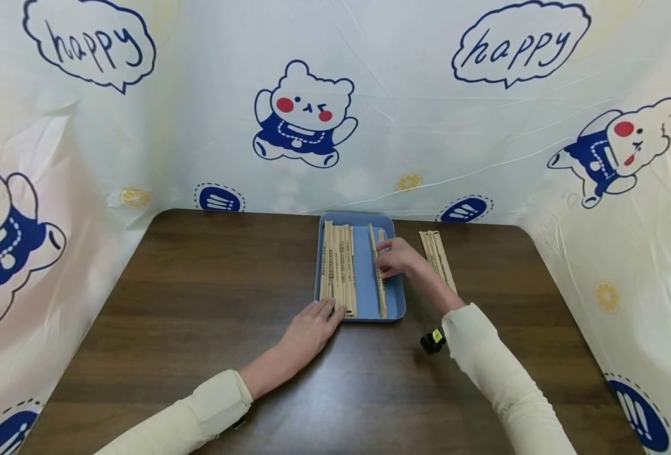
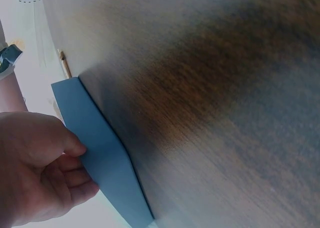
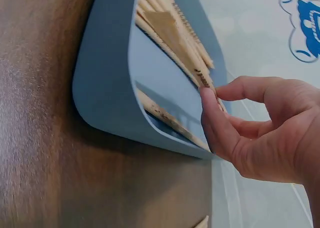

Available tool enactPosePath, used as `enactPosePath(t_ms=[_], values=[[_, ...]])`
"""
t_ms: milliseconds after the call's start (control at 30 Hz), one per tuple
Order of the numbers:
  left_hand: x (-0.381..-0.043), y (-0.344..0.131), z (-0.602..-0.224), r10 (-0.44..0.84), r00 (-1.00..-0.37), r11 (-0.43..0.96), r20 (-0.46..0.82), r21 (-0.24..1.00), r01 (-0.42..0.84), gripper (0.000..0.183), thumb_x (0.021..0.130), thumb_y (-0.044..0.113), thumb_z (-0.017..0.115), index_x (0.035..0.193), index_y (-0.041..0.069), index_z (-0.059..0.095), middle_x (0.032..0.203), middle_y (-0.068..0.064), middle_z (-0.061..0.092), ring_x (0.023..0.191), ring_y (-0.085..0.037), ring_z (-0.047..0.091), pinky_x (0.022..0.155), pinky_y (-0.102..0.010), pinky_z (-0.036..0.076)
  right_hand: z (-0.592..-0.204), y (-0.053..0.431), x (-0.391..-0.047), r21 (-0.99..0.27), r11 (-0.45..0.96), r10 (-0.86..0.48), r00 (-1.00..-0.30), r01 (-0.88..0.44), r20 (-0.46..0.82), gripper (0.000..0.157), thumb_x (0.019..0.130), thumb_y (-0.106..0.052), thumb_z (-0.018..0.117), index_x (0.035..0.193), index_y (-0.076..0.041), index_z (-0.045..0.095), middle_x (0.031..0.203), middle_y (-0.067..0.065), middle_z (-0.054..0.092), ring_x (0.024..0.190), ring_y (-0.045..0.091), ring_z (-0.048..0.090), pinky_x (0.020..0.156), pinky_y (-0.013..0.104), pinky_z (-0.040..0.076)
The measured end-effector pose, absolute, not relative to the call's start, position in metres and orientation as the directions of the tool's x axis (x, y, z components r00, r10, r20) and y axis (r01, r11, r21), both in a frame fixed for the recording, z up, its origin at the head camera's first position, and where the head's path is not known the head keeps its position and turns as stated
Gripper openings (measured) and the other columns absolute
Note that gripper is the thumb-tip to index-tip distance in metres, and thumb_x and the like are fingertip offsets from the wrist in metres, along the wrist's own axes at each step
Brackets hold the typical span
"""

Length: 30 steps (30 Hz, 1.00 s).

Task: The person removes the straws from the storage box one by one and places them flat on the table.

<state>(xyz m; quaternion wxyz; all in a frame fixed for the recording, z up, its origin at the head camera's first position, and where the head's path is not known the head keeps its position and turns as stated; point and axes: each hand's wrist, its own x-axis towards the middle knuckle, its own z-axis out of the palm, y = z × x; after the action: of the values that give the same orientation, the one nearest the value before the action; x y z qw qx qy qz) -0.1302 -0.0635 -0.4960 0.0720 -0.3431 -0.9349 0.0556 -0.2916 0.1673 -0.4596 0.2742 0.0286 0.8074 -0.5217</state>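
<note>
A blue tray [image 1: 362, 265] holds several paper-wrapped chopsticks [image 1: 338, 268] side by side in its left half. My right hand [image 1: 395, 258] reaches over the tray's right side and pinches one paper-wrapped pair of chopsticks [image 1: 378, 272] between thumb and fingers. That pair stands lengthwise over the bare strip; its printed paper [image 3: 202, 78] shows in the right wrist view. Another wrapped pair [image 3: 170, 120] lies along the tray's right wall, partly hidden by the hand. My left hand [image 1: 309, 328] holds the tray's front left corner, thumb and curled fingertips against the wall [image 2: 102, 148].
Several more wrapped chopsticks [image 1: 438, 256] lie on the brown table [image 1: 216, 278] right of the tray, partly behind my right forearm. A black object with a yellow-green patch [image 1: 433, 341] is at my right cuff. A printed cloth [image 1: 392, 114] hangs behind and beside the table.
</note>
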Motion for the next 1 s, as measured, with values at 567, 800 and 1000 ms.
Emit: enactPosePath(t_ms=[567, 800, 1000], values=[[-0.130, -0.063, -0.496, 0.659, -0.745, 0.749, 0.104, -0.170, 0.640, 0.048, 0.094, 0.002, 0.066, 0.141, 0.009, 0.057, 0.137, -0.019, 0.057, 0.125, -0.029, 0.056, 0.103, -0.038, 0.046, -0.445, 0.245, -0.284, -0.813, 0.482, -0.204, -0.860, 0.327, -0.467, 0.060, 0.093, -0.001, 0.055, 0.150, 0.004, 0.036, 0.119, 0.023, 0.051, 0.084, 0.020, 0.061, 0.092, 0.049, 0.054], [-0.129, -0.065, -0.496, 0.658, -0.743, 0.752, 0.123, -0.168, 0.638, 0.047, 0.094, 0.003, 0.068, 0.139, 0.009, 0.058, 0.136, -0.019, 0.058, 0.124, -0.029, 0.057, 0.103, -0.038, 0.047, -0.450, 0.274, -0.282, -0.813, 0.475, -0.170, -0.871, 0.338, -0.461, 0.063, 0.090, 0.003, 0.053, 0.150, 0.007, 0.033, 0.106, 0.018, 0.053, 0.077, 0.018, 0.060, 0.082, 0.042, 0.058], [-0.130, -0.064, -0.496, 0.657, -0.747, 0.752, 0.104, -0.162, 0.639, 0.047, 0.095, 0.002, 0.065, 0.141, 0.009, 0.057, 0.137, -0.019, 0.057, 0.126, -0.030, 0.056, 0.104, -0.039, 0.046, -0.457, 0.297, -0.280, -0.785, 0.515, -0.153, -0.864, 0.345, -0.480, 0.062, 0.093, 0.002, 0.051, 0.151, 0.008, 0.031, 0.109, 0.020, 0.054, 0.086, 0.022, 0.059, 0.088, 0.045, 0.056]])
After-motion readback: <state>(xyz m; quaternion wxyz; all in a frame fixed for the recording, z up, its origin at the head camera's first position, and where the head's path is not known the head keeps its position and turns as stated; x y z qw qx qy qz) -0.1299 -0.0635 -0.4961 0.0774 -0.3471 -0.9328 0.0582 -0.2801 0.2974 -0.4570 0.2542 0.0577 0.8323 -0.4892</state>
